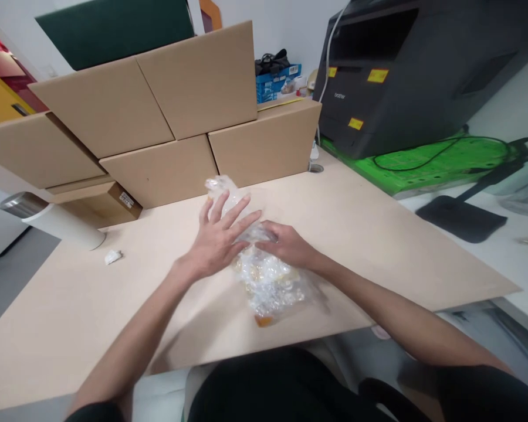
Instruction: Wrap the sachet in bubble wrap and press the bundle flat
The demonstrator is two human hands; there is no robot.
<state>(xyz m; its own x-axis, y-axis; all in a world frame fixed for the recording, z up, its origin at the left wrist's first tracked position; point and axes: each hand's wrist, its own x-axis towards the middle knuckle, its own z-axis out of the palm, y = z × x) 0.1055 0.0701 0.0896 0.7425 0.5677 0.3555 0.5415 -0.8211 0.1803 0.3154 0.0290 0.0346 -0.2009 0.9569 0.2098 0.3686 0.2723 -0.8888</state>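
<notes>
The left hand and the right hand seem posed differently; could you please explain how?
The left hand spreads its fingers; the right hand curls them. The left hand's fingers point mostly forward, the right hand's leftward. Both are bare, at the clear plastic wrap.

A crumpled length of bubble wrap (273, 282) lies on the pale bench (361, 214), with an orange piece (264, 321) showing at its six o'clock end. At its ten o'clock, the left hand (216, 241) spreads its fingers (246, 223) over the wrap. At two o'clock, the right hand (289, 245) curls round its edge; how firmly is unclear. Farther out, a crumpled scrap (113, 257) lies towards nine, a white flask (64, 226) between nine and ten, stacked cardboard boxes (211, 82) at eleven, a blue basket (275, 87) at twelve and a dark printer (361, 97) at one.
</notes>
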